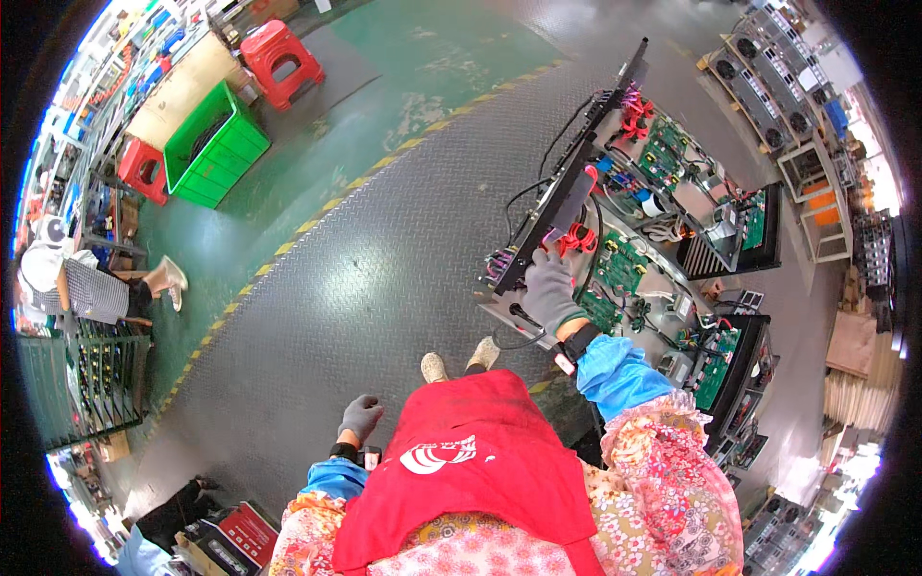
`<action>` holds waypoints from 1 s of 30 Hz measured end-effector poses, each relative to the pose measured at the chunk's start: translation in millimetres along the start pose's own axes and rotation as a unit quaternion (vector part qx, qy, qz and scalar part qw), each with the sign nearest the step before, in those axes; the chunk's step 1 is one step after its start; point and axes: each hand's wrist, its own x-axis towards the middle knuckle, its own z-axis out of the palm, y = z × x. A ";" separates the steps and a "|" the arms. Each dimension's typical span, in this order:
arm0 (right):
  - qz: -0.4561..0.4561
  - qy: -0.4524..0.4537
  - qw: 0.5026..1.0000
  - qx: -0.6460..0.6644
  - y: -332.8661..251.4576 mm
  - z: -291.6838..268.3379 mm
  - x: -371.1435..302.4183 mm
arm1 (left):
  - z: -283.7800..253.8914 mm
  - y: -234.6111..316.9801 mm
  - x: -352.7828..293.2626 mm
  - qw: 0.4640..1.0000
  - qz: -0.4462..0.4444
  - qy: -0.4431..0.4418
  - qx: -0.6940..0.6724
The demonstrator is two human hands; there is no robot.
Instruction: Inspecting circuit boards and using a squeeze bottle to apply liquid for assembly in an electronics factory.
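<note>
My right hand (551,290), in a grey glove, is closed at the edge of a long black panel (569,192) on the near electronics chassis. Its fingertips are beside red wires (578,239), and what lies under the fingers is partly hidden. Inside that open chassis sit a green circuit board (615,269), cables and another green board (717,370). A second open chassis (696,173) with similar boards stands just beyond it. My left hand (362,418), also gloved, hangs low beside my red apron (471,422), its fingers loosely curled and nothing visible in them.
A green crate (216,144) and red stools (281,63) stand at the far left. A seated person (96,288) is at the left, beside a dark rack (86,384). Stacked metal units (768,77) and a pale frame (816,197) are at the right. Yellow-black tape (317,223) crosses the floor.
</note>
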 end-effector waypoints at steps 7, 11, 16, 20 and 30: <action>0.074 -0.040 0.996 0.018 -10.4 5.6 3.3 | 4.7 -37.5 2.4 0.999 -0.040 -0.006 -0.013; 0.055 -0.038 0.997 0.034 0.3 8.2 -1.3 | 9.0 -49.9 12.7 1.000 0.005 0.002 -0.016; -0.014 0.010 0.996 0.088 34.9 4.6 1.5 | 9.1 -33.6 14.6 1.000 0.027 0.014 -0.001; -0.021 -0.019 0.999 0.020 38.3 3.0 6.1 | 6.9 -14.3 4.1 0.998 0.034 0.026 0.048; -0.029 -0.142 0.984 -0.108 21.6 -1.3 22.4 | 11.3 -29.1 5.2 1.000 -0.013 0.004 0.009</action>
